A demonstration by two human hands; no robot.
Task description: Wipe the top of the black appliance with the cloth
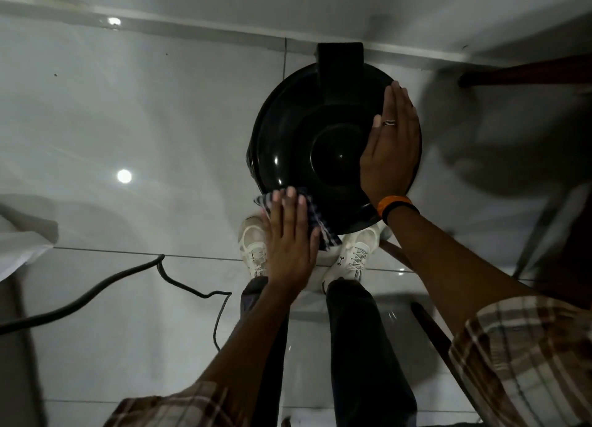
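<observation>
A round black appliance [307, 144] with a glossy domed top stands on the floor in front of my feet. A dark checked cloth [315, 216] lies on its near left rim. My left hand [288, 241] presses flat on that cloth, fingers stretched out and pointing away from me. My right hand [392, 148] lies flat on the right side of the top, fingers straight, a ring on one finger and an orange and black band at the wrist. It holds nothing.
The floor [144, 112] is shiny pale tile. A black cable [105, 285] snakes across it at the left. White shoes [352, 257] stand just under the appliance's near edge. A dark wooden furniture leg [525, 74] shows at the upper right, white fabric [22, 244] at the left edge.
</observation>
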